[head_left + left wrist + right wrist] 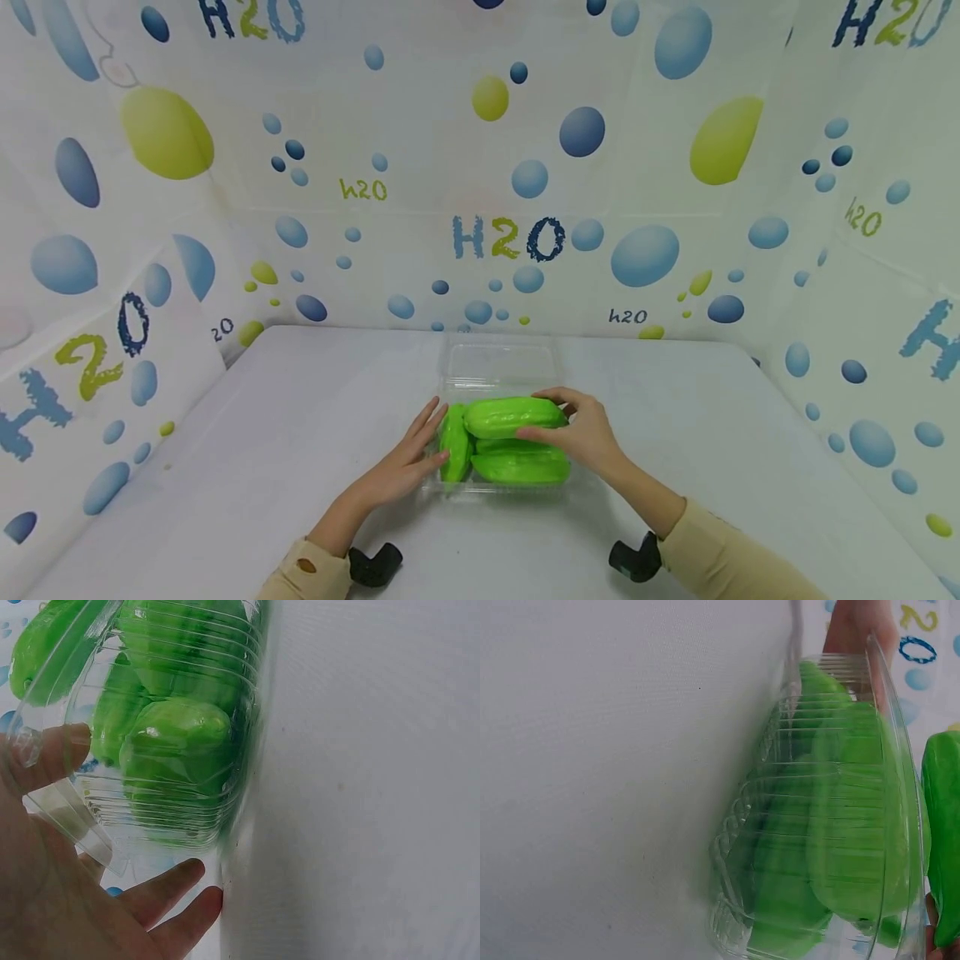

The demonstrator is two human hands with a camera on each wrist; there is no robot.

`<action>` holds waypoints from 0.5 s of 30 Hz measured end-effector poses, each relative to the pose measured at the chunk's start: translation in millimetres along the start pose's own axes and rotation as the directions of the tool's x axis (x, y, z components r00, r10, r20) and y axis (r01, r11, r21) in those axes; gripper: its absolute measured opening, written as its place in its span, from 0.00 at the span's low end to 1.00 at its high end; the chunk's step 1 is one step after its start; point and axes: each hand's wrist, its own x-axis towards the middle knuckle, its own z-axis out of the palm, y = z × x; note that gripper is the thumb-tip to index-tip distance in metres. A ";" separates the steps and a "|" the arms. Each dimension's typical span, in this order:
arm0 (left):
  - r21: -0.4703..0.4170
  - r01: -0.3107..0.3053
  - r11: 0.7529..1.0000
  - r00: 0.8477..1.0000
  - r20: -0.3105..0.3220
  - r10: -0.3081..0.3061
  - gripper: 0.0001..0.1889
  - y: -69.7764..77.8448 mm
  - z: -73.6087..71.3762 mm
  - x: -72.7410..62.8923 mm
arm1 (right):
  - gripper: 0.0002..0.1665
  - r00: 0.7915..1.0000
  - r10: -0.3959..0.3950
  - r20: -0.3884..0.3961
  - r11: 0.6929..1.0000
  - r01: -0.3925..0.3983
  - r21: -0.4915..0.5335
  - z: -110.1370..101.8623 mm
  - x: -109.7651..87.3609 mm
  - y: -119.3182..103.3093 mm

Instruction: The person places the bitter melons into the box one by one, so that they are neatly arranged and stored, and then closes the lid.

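A clear plastic clamshell container (502, 489) lies open on the table, its lid (502, 362) folded back at the far side. Glossy green oblong vegetables with ridged sides fill it, one lengthwise at the left (454, 446) and another crosswise at the front (521, 468). My right hand (588, 429) pinches a further green vegetable (498, 417) by its right end, thumb in front and fingers behind. In the right wrist view this vegetable (943, 832) is above the container's rim. My left hand (67, 877) spreads along the container's left side, thumb at the rim and fingers extended outside the wall.
The white table (315, 400) extends on both sides of the container. Behind it and at the sides hangs a white sheet (420, 250) printed with blue and green drops and lettering. Black devices (377, 567) sit at both wrists, near the beige sleeves (738, 554).
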 end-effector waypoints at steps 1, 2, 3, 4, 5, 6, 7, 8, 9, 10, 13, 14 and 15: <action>0.002 0.003 1.000 1.000 0.000 -0.003 0.35 -0.2 0.0 0.1 | 0.31 1.000 -0.005 0.000 1.000 0.005 0.000 0.7 -0.1 0.4; 0.002 0.004 1.000 1.000 0.001 -0.004 0.35 -0.3 0.1 0.2 | 0.31 1.000 -0.011 -0.001 1.000 0.011 -0.001 1.2 -0.4 0.7; 0.001 0.007 1.000 1.000 0.001 -0.007 0.35 -0.2 0.0 0.2 | 0.30 1.000 -0.016 -0.005 1.000 0.016 -0.001 1.7 -0.7 0.8; 0.000 0.008 1.000 1.000 0.003 -0.008 0.35 -0.4 -0.1 0.2 | 0.30 1.000 -0.022 -0.007 1.000 0.022 -0.001 2.2 -0.9 0.8; 0.000 0.012 1.000 1.000 0.005 -0.012 0.35 -0.4 -0.3 0.0 | 0.30 1.000 -0.027 -0.009 1.000 0.027 -0.002 2.8 -1.2 1.0; -0.001 0.016 1.000 1.000 0.007 -0.016 0.35 -0.5 -0.5 -0.1 | 0.29 0.999 -0.033 -0.009 0.999 0.033 -0.005 3.3 -1.6 0.6; 0.000 0.021 1.000 1.000 0.008 -0.021 0.35 -0.5 -0.7 -0.1 | 0.29 0.999 -0.036 -0.009 0.999 0.036 -0.010 4.0 -1.9 0.5; 0.000 0.025 1.000 1.000 0.011 -0.025 0.35 -0.2 -1.0 -0.3 | 0.29 0.999 -0.036 -0.008 0.999 0.035 -0.014 4.8 -2.5 0.0; 0.001 0.028 1.000 1.000 0.012 -0.028 0.35 0.0 -1.3 -0.3 | 0.29 1.000 -0.028 -0.005 0.999 0.028 -0.018 5.4 -2.8 -0.5; 0.004 0.028 1.000 1.000 0.013 -0.028 0.35 0.0 -1.3 -0.2 | 0.29 1.000 -0.020 0.000 1.000 0.020 -0.023 6.2 -3.1 -0.4; 0.003 0.038 0.999 0.999 0.012 -0.038 0.34 13.3 -3.3 -2.9 | 0.29 1.000 -0.004 0.008 0.999 0.004 -0.037 9.1 -4.4 1.1; -0.001 0.041 0.999 0.999 0.014 -0.041 0.34 18.9 -4.2 -4.1 | 0.29 1.000 0.000 0.009 0.999 0.001 -0.040 10.1 -4.9 1.6; -0.003 0.042 0.999 0.999 0.011 -0.042 0.34 24.3 -4.9 -5.1 | 0.29 1.000 -0.001 0.010 0.999 0.001 -0.044 11.1 -5.2 2.4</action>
